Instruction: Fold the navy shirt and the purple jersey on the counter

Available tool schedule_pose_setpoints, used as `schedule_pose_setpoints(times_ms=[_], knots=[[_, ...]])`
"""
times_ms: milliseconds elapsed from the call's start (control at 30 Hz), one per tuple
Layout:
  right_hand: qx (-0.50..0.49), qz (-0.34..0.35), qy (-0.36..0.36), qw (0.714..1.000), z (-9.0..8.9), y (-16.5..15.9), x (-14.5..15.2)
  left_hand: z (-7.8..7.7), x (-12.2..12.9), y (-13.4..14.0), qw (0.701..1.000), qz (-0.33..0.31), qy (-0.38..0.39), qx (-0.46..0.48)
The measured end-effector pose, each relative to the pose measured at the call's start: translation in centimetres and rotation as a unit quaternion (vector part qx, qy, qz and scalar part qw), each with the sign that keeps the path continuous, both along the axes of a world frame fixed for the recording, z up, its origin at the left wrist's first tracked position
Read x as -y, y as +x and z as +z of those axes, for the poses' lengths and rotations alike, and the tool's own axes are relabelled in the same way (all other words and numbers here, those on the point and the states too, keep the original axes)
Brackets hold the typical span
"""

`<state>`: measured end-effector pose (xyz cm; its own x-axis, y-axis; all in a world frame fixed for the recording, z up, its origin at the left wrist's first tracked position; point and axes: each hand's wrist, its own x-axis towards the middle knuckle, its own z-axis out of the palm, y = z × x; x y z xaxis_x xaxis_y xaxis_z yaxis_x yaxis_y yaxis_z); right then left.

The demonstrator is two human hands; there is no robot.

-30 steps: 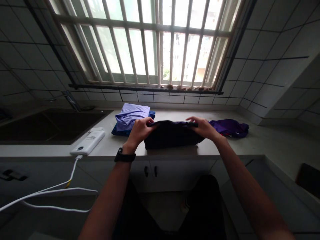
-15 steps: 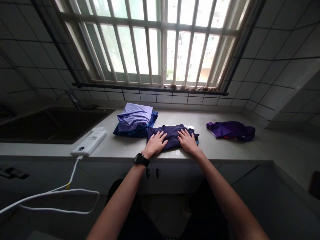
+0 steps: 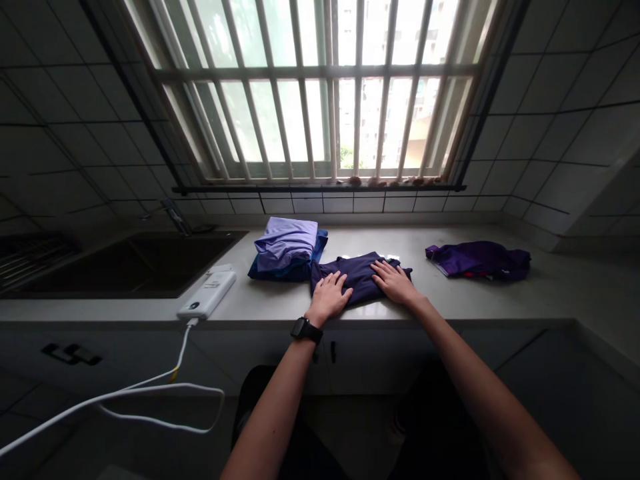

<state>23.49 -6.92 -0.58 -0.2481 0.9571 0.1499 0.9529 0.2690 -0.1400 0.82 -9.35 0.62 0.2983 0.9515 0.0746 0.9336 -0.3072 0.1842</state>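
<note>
Fingers of both the left hand (image 3: 331,297) and right hand (image 3: 395,283) lie spread and flat, gripping nothing, on the folded dark navy cloth garment (image 3: 358,275) near the tabletop's (image 3: 280,303) front edge, its long axis running left-right beneath them, both hands equally near.

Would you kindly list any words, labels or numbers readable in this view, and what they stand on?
No text can be read.
White rectangular power bank on the counter: dark print on its top, too small and blurred.
Crumpled purple garment: pale and red marks, unreadable.
Black wristwatch: nothing legible.
</note>
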Motion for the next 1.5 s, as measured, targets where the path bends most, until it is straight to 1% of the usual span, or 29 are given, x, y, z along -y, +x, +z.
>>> schedule_pose_setpoints(times_ms=[100,233,300,367,433,500,533,600,633,667,733,800,833,900,933,1000,1067,1133,1167,1200,1233,1267,1300,1367,1400,1467,1500], knots=[[0.004,0.011,0.011,1.000,-0.4,1.0,-0.9,0.3,0.2,0.2,1.000,0.015,-0.005,-0.002],[0.006,0.065,0.029,0.997,-0.6,2.7,-2.6,1.0,1.1,1.1,0.999,0.039,0.000,-0.015],[0.001,0.079,0.025,0.997,-0.4,3.2,-3.6,1.5,2.3,2.2,0.999,0.041,0.006,-0.017],[-0.008,0.077,0.025,0.997,0.2,3.2,-4.3,1.9,3.9,3.2,0.999,0.039,0.011,-0.015],[-0.034,0.076,0.038,0.996,0.7,2.8,-4.1,2.1,5.7,3.7,0.999,0.029,0.015,-0.008],[-0.080,0.094,0.064,0.990,1.0,2.2,-2.6,2.0,7.0,3.0,1.000,-0.015,0.014,0.008],[-0.109,0.113,0.076,0.985,1.0,2.0,-1.2,1.9,7.3,2.1,0.998,-0.051,0.015,0.020],[-0.162,0.164,0.089,0.969,0.5,1.9,2.3,1.1,7.2,-0.5,0.990,-0.130,0.030,0.040],[-0.178,0.191,0.086,0.961,0.1,2.0,4.3,0.6,6.8,-1.9,0.986,-0.155,0.048,0.040],[-0.177,0.214,0.076,0.958,-0.5,2.1,6.3,0.0,6.4,-3.3,0.984,-0.166,0.060,0.033],[-0.128,0.238,0.054,0.961,-1.7,2.0,9.6,-0.9,5.6,-5.4,0.980,-0.184,0.071,0.018],[-0.076,0.206,0.066,0.973,-2.8,1.4,11.7,-1.2,5.1,-6.5,0.977,-0.199,0.068,0.013],[-0.059,0.182,0.080,0.978,-3.1,1.0,12.3,-1.0,5.0,-6.7,0.977,-0.205,0.064,0.015],[-0.057,0.142,0.110,0.982,-3.1,0.1,12.4,0.1,4.8,-6.8,0.977,-0.205,0.055,0.024],[-0.068,0.134,0.118,0.982,-2.7,-0.3,12.2,1.0,4.6,-6.8,0.978,-0.199,0.053,0.034],[-0.107,0.119,0.126,0.979,-1.1,-0.5,11.0,3.2,3.8,-6.5,0.981,-0.172,0.052,0.073],[-0.161,0.075,0.130,0.976,1.3,-0.4,9.2,5.7,2.4,-5.7,0.981,-0.137,0.059,0.127],[-0.206,-0.009,0.132,0.969,3.7,-0.2,6.9,7.6,0.3,-4.1,0.977,-0.084,0.094,0.171],[-0.215,-0.062,0.135,0.965,4.6,-0.2,5.7,8.2,-0.7,-3.0,0.975,-0.045,0.130,0.175],[-0.212,-0.114,0.137,0.961,5.2,-0.3,4.4,8.3,-1.7,-1.8,0.971,-0.006,0.170,0.168],[-0.202,-0.155,0.127,0.959,5.5,-0.5,3.4,8.0,-2.5,-0.6,0.968,0.018,0.197,0.153],[-0.190,-0.179,0.103,0.960,5.5,-0.8,2.5,7.3,-3.2,0.5,0.970,0.018,0.203,0.131],[-0.176,-0.185,0.067,0.965,5.2,-1.1,1.8,6.3,-3.7,1.5,0.977,0.001,0.186,0.107],[-0.148,-0.163,-0.003,0.975,3.9,-1.8,1.1,3.7,-4.2,2.9,0.991,-0.043,0.111,0.060],[-0.137,-0.150,-0.022,0.979,3.1,-2.0,1.1,2.4,-4.3,3.3,0.994,-0.053,0.083,0.048],[-0.121,-0.140,-0.019,0.983,1.7,-2.3,1.2,0.4,-4.4,3.4,0.996,-0.062,0.049,0.038],[-0.118,-0.143,-0.009,0.983,1.3,-2.4,1.3,-0.3,-4.5,3.3,0.996,-0.063,0.045,0.040]])
